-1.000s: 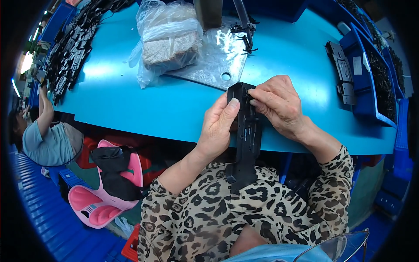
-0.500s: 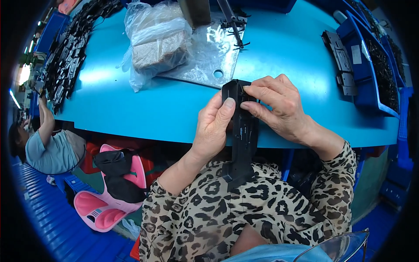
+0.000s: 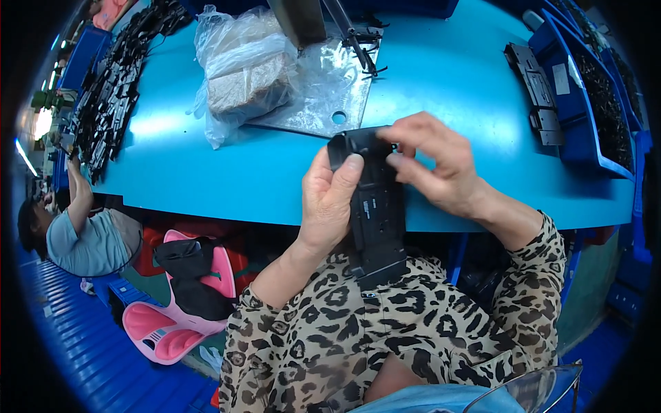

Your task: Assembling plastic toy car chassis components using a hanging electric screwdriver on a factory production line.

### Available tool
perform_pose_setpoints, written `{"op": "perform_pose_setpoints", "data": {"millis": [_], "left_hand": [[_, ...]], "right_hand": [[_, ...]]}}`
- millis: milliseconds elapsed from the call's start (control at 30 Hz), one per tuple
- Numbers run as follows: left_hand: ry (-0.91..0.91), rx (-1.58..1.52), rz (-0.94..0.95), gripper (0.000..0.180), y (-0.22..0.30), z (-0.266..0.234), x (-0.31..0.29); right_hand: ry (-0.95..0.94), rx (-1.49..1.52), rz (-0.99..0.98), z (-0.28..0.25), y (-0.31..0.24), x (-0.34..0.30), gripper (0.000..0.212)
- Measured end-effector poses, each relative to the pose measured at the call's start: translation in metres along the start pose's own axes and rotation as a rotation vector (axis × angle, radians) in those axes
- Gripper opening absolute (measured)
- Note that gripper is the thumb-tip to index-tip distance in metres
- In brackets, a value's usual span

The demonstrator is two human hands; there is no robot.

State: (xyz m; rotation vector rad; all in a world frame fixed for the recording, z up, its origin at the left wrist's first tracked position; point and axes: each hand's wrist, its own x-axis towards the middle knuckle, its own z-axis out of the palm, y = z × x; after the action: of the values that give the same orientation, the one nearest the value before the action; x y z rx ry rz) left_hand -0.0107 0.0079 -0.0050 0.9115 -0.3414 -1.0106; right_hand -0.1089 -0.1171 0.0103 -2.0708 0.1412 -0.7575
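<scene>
My left hand [image 3: 329, 199] grips a long black plastic housing [image 3: 377, 230] near its upper end, thumb on its face and the other fingers behind. The housing's lower end reaches down to my lap; ribs, slots and small light marks show on its face. At the upper right corner of the housing my right hand [image 3: 441, 165] is curled in a loose pinch, slightly blurred. A tiny dark piece seems to sit between its thumb and forefinger, too small to name.
A plastic-wrapped block [image 3: 248, 82] rests on a metal plate [image 3: 313, 120] beneath a stand. Black parts are heaped [image 3: 113, 103] at the left; a similar housing [image 3: 537, 93] lies beside a blue bin [image 3: 571, 117] at the right. A co-worker [image 3: 89, 234] sits far left, near a pink chair [image 3: 165, 330].
The housing has turned in my left hand, so its broad face shows more, and its upper end has shifted slightly left. My right fingers have moved at its upper corner.
</scene>
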Motion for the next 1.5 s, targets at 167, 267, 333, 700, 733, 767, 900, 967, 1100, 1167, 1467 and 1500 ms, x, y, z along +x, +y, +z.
{"op": "perform_pose_setpoints", "data": {"millis": [167, 267, 333, 700, 733, 767, 900, 967, 1100, 1167, 1467, 1500], "left_hand": [[-0.019, 0.005, -0.027, 0.025, 0.002, -0.003, 0.001], [-0.014, -0.004, -0.037, 0.025, 0.003, -0.001, 0.001], [-0.006, 0.019, -0.029, 0.024, 0.003, -0.002, 0.0], [-0.04, 0.015, -0.06, 0.022, 0.002, -0.008, 0.001], [-0.037, 0.011, -0.054, 0.022, 0.002, -0.008, 0.002], [-0.036, 0.01, -0.054, 0.022, 0.002, -0.008, 0.001], [-0.038, 0.018, -0.073, 0.023, 0.001, -0.008, 0.003], [-0.041, 0.031, -0.069, 0.023, 0.002, -0.009, 0.003], [-0.065, 0.008, -0.075, 0.023, 0.003, -0.008, 0.002], [-0.07, 0.011, -0.069, 0.022, 0.003, -0.008, 0.001], [0.009, 0.147, 0.064, 0.017, -0.003, 0.001, -0.001], [-0.019, 0.204, 0.105, 0.02, -0.003, 0.004, -0.003]], "right_hand": [[-0.053, 0.044, 0.182, -0.011, 0.011, -0.001, 0.03], [-0.094, -0.01, 0.104, -0.008, 0.018, -0.003, 0.028], [-0.218, -0.044, 0.131, -0.013, 0.019, 0.0, 0.03], [-0.278, -0.066, 0.064, -0.012, 0.021, 0.004, 0.029], [-0.264, -0.1, 0.025, -0.012, 0.021, 0.003, 0.029], [-0.265, -0.099, 0.025, -0.011, 0.02, 0.003, 0.029], [-0.209, -0.22, -0.076, -0.008, 0.023, 0.0, 0.031], [-0.185, -0.243, -0.111, -0.004, 0.023, -0.002, 0.031], [-0.187, -0.275, -0.099, -0.003, 0.022, -0.003, 0.024], [-0.227, -0.31, -0.127, -0.005, 0.023, -0.002, 0.026], [-0.129, -0.298, -0.07, 0.007, -0.014, -0.008, 0.04], [-0.176, -0.208, 0.029, 0.003, -0.019, -0.008, 0.046]]}}
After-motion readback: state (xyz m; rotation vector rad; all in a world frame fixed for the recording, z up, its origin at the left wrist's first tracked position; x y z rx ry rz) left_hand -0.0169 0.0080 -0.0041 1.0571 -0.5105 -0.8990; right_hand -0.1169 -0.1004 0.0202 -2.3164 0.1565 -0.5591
